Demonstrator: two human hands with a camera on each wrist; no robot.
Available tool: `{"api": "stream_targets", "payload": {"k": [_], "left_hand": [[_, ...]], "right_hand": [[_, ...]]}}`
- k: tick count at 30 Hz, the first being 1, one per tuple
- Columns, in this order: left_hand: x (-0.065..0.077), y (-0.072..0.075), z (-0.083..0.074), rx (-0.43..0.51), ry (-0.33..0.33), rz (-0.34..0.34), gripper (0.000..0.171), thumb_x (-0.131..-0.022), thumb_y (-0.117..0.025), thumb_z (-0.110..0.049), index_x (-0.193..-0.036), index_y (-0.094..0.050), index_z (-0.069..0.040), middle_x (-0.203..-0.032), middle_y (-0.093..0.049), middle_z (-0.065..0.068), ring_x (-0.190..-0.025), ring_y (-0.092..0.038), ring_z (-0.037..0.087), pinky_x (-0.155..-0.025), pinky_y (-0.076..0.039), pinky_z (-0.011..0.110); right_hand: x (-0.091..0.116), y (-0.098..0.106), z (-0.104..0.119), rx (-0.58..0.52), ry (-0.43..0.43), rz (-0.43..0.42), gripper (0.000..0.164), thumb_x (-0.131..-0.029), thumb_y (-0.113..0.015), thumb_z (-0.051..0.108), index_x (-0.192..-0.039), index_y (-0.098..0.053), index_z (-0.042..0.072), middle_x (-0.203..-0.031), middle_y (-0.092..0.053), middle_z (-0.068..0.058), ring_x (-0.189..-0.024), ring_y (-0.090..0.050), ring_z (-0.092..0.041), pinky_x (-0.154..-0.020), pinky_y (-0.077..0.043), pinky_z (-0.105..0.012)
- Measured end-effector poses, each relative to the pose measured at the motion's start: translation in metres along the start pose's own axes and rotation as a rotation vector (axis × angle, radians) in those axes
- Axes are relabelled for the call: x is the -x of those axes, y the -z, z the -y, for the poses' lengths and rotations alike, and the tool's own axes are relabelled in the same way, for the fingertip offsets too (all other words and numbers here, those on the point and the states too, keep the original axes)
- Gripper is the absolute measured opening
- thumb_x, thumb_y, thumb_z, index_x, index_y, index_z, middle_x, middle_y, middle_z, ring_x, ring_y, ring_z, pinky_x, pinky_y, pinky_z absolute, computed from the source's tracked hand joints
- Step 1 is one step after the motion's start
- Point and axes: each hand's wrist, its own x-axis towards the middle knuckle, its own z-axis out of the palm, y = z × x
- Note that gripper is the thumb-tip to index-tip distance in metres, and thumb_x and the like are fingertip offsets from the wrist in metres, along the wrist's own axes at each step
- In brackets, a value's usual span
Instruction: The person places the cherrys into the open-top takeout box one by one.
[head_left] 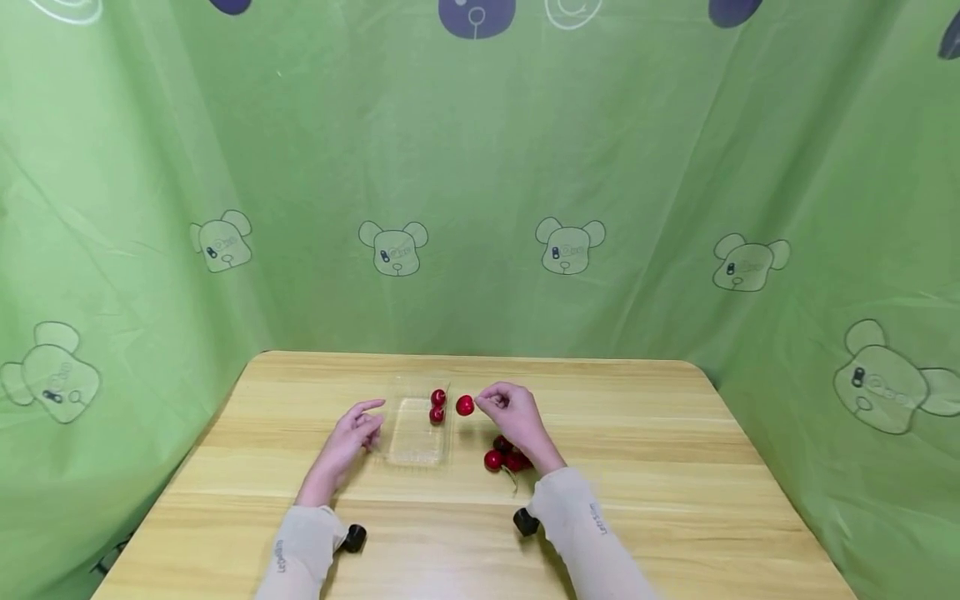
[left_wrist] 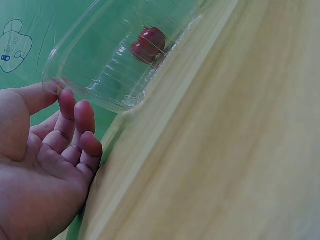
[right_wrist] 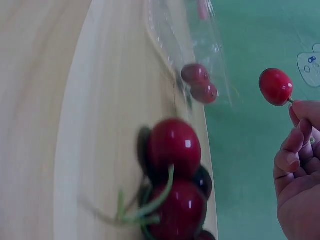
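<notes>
My right hand (head_left: 519,417) pinches a bright red cherry (right_wrist: 276,87) by its stem between thumb and fingertips. That cherry hangs in the air just right of a clear plastic container (head_left: 413,433). Inside the container two dark red cherries (head_left: 438,397) lie along its right side. On the other side, my left hand (head_left: 350,437) is at the container's left edge, fingers loosely bent and holding nothing. In the left wrist view a fingertip (left_wrist: 51,87) is right at the container's rounded corner.
Several cherries (right_wrist: 176,147) with green stems lie heaped on the wooden table (head_left: 645,483), below the right hand and near its wrist. A green curtain (head_left: 480,317) with bear prints surrounds the table at the back and sides.
</notes>
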Motion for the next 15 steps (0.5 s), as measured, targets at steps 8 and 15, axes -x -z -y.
{"api": "stream_targets", "payload": {"k": [8, 15], "left_hand": [[-0.001, 0.004, 0.001, 0.003, -0.001, -0.003, 0.048, -0.106, -0.060, -0.019, -0.151, -0.048, -0.008, -0.091, -0.060, 0.006, -0.078, -0.058, 0.016, -0.072, -0.050, 0.027], [-0.002, 0.003, 0.003, 0.015, -0.008, 0.003, 0.048, -0.106, -0.059, -0.019, -0.151, -0.047, -0.006, -0.090, -0.059, 0.005, -0.077, -0.058, 0.016, -0.071, -0.050, 0.027]], "right_hand": [[-0.003, -0.024, 0.010, 0.017, 0.020, 0.039, 0.006, -0.095, -0.076, 0.015, -0.092, -0.077, 0.010, -0.073, -0.058, 0.002, -0.067, -0.048, -0.011, -0.061, -0.041, -0.021], [-0.002, -0.037, 0.011, -0.009, 0.006, 0.043, 0.007, -0.094, -0.076, 0.014, -0.090, -0.077, 0.009, -0.073, -0.057, 0.002, -0.067, -0.048, -0.012, -0.061, -0.041, -0.021]]}}
